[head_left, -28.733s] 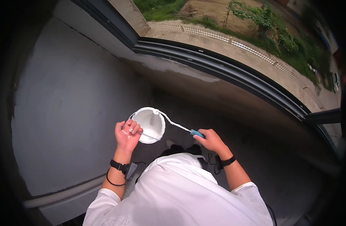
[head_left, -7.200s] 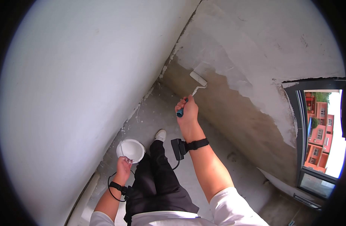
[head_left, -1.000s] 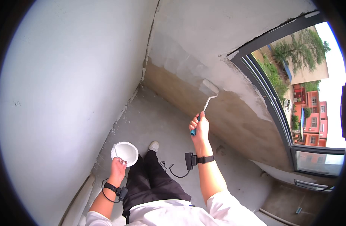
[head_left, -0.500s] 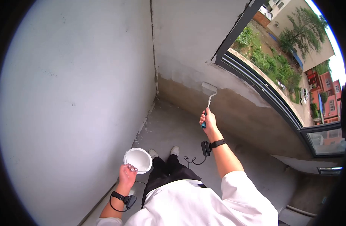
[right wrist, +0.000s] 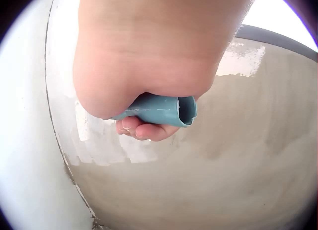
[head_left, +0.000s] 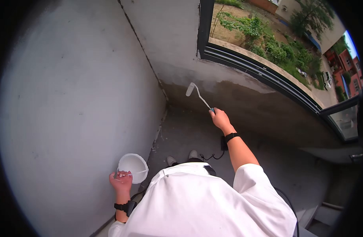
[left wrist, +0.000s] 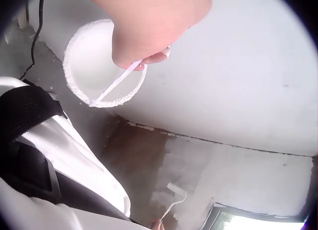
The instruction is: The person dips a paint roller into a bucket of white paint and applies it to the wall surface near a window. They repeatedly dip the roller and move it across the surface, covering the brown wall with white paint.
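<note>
My right hand [head_left: 221, 118] grips the blue handle [right wrist: 154, 110] of a paint roller, fingers curled round it in the right wrist view. The white roller head [head_left: 190, 89] is at the wall under the window, close to the corner, at the end of a bent, paint-coated rod [head_left: 202, 98]. Low at the left, my left hand [head_left: 122, 182] holds a white bucket [head_left: 133, 162] by its bail handle [left wrist: 117, 82], which runs under the curled fingers. White paint coats the bucket's rim and inside. White smears show on the left fingers.
The wall below the window has a pale painted band [head_left: 213, 77] above a bare brown part [head_left: 236, 102]. A grey side wall [head_left: 78, 98] stands close to the bucket at left. The dark window frame [head_left: 260, 71] borders the upper right. A cable [head_left: 213, 157] hangs by the right wrist.
Long before, the roller was at the bucket; later it is on the wall. Over the last second it has shifted left toward the corner, while the head view has turned toward the window.
</note>
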Demonstrator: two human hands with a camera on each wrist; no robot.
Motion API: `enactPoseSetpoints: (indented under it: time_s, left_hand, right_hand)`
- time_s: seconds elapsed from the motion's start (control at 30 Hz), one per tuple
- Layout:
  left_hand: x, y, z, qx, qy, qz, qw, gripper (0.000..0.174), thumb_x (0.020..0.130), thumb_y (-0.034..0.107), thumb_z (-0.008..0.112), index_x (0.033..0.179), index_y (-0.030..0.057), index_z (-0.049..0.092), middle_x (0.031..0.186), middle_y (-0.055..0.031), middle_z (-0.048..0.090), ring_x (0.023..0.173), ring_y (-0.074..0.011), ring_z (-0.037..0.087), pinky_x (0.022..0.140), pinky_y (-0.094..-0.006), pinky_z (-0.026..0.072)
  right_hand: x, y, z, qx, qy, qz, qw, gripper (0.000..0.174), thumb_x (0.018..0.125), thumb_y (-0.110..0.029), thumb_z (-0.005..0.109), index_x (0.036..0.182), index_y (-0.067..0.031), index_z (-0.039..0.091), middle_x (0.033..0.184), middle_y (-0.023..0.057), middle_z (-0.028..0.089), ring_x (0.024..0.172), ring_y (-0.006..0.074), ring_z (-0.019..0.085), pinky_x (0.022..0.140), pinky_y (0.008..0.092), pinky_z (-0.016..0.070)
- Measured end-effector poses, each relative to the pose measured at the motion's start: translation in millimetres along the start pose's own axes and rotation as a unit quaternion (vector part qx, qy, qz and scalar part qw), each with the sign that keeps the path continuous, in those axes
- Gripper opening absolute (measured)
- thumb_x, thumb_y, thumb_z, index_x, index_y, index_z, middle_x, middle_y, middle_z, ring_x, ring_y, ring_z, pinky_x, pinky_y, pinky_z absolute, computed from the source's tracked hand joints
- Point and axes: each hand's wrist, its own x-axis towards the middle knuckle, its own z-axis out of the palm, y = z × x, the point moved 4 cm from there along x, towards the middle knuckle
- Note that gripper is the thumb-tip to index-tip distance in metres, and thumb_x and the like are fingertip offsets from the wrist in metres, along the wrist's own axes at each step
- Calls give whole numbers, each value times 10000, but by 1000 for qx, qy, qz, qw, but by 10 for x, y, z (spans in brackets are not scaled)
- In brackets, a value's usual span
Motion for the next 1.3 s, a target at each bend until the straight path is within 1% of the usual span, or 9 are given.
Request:
enactPoseSetpoints:
  time_s: [0.1, 0.23, 0.37, 0.53, 0.77, 0.93, 1.03, 1.13, 1.3]
  left_hand:
    - [-27, 28, 9, 5, 13, 30, 999, 301, 871, 386, 530, 752, 141, 403, 683, 3, 437, 612, -156, 423, 895, -372, 388]
    - [-27, -68, 74, -30, 7, 40, 999, 306, 878, 394, 530, 761, 139, 408, 692, 2, 449, 624, -153, 429, 887, -374, 394]
    - [-19, -136, 179, -18, 25, 52, 998, 305, 881, 387, 532, 756, 137, 409, 680, 1, 453, 623, -154, 433, 862, -370, 401]
    - [19, -222, 286, -19, 36, 37, 998, 311, 879, 382, 542, 748, 134, 407, 647, -1, 442, 618, -162, 430, 818, -362, 396]
    - [311, -357, 405, -5, 61, -14, 998, 319, 881, 379, 535, 728, 137, 396, 620, 0, 435, 594, -170, 413, 819, -356, 380]
    - [674, -395, 369, -21, 28, -56, 998, 299, 861, 358, 573, 735, 138, 413, 638, 1, 447, 633, -173, 453, 856, -383, 401]
    - [925, -487, 376, -30, 10, -82, 996, 288, 845, 340, 582, 719, 140, 416, 633, -3, 444, 625, -176, 447, 811, -368, 408]
    - [1091, -585, 405, 15, -15, -94, 995, 230, 827, 286, 582, 719, 137, 444, 625, -12, 432, 608, -184, 422, 715, -349, 411]
    - [1346, -596, 516, 88, -35, -107, 990, 202, 834, 251, 582, 736, 135, 449, 633, -11, 423, 603, -180, 414, 688, -339, 405]
  right_hand:
    - [43, 141, -273, -146, 62, -26, 987, 313, 997, -350, 559, 979, -42, 617, 894, 201, 709, 796, 422, 684, 723, 518, 553]
    - [86, 515, -378, -155, 134, -18, 979, 280, 996, -333, 565, 971, -55, 593, 890, 163, 698, 827, 400, 684, 723, 506, 553]
    - [101, 716, -523, -139, 156, 12, 978, 285, 1000, -336, 559, 965, -54, 588, 916, 172, 695, 848, 413, 676, 725, 518, 544]
    - [113, 671, -559, -135, 127, 36, 982, 301, 1008, -340, 540, 980, -47, 600, 939, 198, 697, 888, 442, 661, 755, 543, 527]
    - [291, 249, -379, -150, 130, 12, 980, 311, 1018, -343, 524, 962, -45, 592, 924, 195, 695, 845, 430, 678, 731, 535, 544]
    - [711, -163, -129, -193, 72, 21, 978, 341, 1026, -376, 504, 1032, -51, 608, 953, 219, 701, 889, 449, 672, 763, 552, 539]
    - [956, -516, 93, -240, 49, 18, 969, 338, 1030, -366, 496, 992, -42, 584, 941, 209, 703, 868, 440, 687, 752, 545, 553]
    - [1274, -835, 332, -244, 22, 16, 969, 366, 1026, -380, 500, 1007, -35, 617, 953, 228, 706, 899, 454, 680, 776, 548, 546]
    - [1369, -1017, 388, -263, 21, 2, 965, 374, 1016, -385, 512, 1023, -37, 650, 934, 233, 707, 906, 464, 676, 786, 550, 543]
